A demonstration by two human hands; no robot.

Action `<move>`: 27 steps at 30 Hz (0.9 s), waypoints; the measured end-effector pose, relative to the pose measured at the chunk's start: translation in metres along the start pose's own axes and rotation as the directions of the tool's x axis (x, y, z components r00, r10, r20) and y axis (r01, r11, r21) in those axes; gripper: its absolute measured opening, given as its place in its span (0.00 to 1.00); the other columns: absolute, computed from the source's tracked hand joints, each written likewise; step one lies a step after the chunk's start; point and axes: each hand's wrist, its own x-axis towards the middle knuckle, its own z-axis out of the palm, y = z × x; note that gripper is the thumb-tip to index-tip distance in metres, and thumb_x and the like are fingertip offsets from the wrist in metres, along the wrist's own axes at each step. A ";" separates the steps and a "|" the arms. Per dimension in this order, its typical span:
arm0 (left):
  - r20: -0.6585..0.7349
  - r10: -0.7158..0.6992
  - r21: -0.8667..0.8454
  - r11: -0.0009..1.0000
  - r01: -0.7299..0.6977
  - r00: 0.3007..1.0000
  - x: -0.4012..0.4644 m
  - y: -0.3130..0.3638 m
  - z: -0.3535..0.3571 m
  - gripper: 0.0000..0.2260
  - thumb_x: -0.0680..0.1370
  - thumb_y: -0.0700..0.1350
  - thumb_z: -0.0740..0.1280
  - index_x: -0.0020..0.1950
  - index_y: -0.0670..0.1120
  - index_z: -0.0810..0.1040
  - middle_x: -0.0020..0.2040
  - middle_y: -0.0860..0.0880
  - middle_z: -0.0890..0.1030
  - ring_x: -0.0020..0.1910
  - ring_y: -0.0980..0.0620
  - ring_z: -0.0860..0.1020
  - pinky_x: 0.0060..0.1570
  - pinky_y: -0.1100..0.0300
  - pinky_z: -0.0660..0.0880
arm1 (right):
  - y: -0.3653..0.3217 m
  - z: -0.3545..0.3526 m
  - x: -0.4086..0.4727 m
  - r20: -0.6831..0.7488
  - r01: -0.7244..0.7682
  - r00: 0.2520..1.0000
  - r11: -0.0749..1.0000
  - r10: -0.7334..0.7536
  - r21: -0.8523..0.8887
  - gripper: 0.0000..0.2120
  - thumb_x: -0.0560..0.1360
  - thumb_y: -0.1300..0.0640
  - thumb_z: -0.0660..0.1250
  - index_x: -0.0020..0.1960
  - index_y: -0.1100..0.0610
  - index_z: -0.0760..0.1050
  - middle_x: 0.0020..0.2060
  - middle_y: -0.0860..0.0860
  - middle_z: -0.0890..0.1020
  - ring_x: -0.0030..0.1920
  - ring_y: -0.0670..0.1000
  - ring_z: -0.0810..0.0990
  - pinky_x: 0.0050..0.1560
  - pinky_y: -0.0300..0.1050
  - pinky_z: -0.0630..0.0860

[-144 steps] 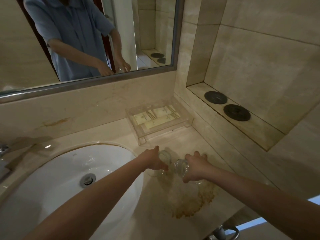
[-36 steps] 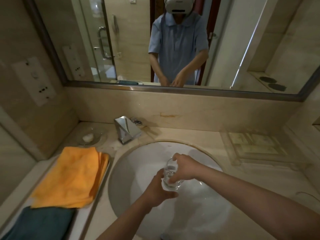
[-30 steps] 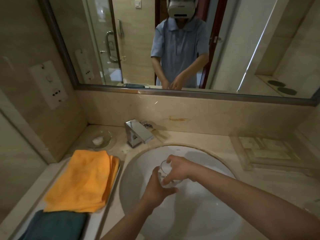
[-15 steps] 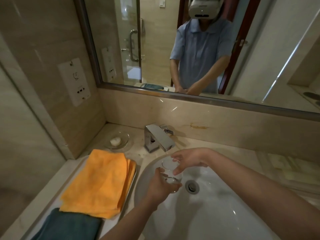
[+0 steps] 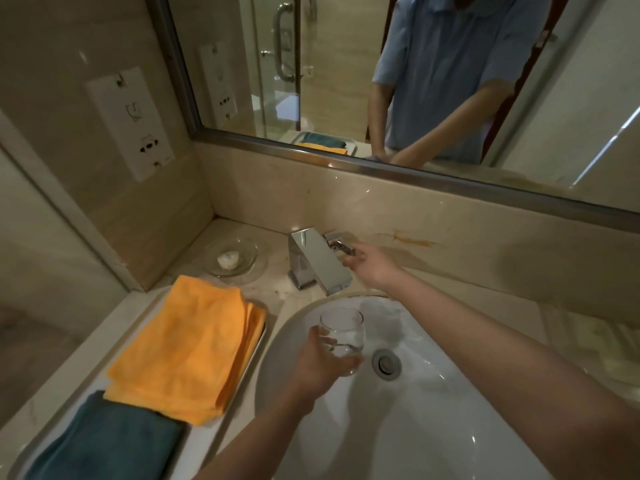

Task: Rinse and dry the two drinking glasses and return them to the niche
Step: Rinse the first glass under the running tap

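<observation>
Barely started tbh: left hand (image 5: 317, 367) fingers wrapped round one glass (image 5: 343, 336) over the sink (image 5: 433, 410), right hand (image 5: 372, 266) fingers loosely curled at the tap lever (image 5: 341, 244), no water visible, drying and niche return all still to do.

1. We see the sink (image 5: 433, 410) at the centre, its drain (image 5: 387, 363) in the bowl.
2. At 12 o'clock of the bowl stands the faucet (image 5: 317, 265); the right hand (image 5: 372, 268) is at its lever, on the faucet's 3 o'clock side.
3. The left hand (image 5: 317, 365) holds a glass (image 5: 343, 336) upright over the bowl, at 9 o'clock of the drain.
4. At 9 o'clock of the sink lies a tray (image 5: 242, 386) with two folded towels (image 5: 187, 348).
5. A soap dish (image 5: 232, 259) sits at 9 o'clock of the faucet.
6. The mirror (image 5: 346, 64) hangs behind.
</observation>
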 end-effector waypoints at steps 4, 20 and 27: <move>-0.040 -0.023 -0.066 0.998 0.021 0.999 0.004 -0.001 0.005 0.29 0.66 0.47 0.77 0.59 0.48 0.64 0.54 0.51 0.72 0.47 0.60 0.73 0.38 0.69 0.71 | 0.006 0.007 0.020 -0.123 0.007 0.992 0.999 -0.001 0.049 0.14 0.80 0.62 0.56 0.60 0.65 0.75 0.56 0.62 0.80 0.57 0.61 0.78 0.60 0.52 0.71; 0.021 -0.131 -0.305 0.943 0.131 0.991 0.017 0.005 0.014 0.20 0.66 0.47 0.77 0.52 0.48 0.72 0.49 0.50 0.77 0.47 0.53 0.79 0.46 0.60 0.78 | 0.026 0.010 0.055 -0.163 0.055 0.986 0.988 -0.031 0.141 0.14 0.80 0.65 0.54 0.57 0.65 0.76 0.37 0.54 0.73 0.44 0.54 0.70 0.53 0.56 0.75; 0.101 -0.142 -0.342 0.924 0.169 0.985 0.015 -0.005 0.014 0.10 0.69 0.47 0.74 0.44 0.53 0.75 0.43 0.54 0.80 0.44 0.55 0.78 0.50 0.58 0.76 | 0.047 0.020 0.023 0.004 -0.109 0.993 0.934 0.114 0.339 0.22 0.82 0.56 0.54 0.75 0.54 0.55 0.58 0.53 0.77 0.50 0.52 0.78 0.43 0.40 0.72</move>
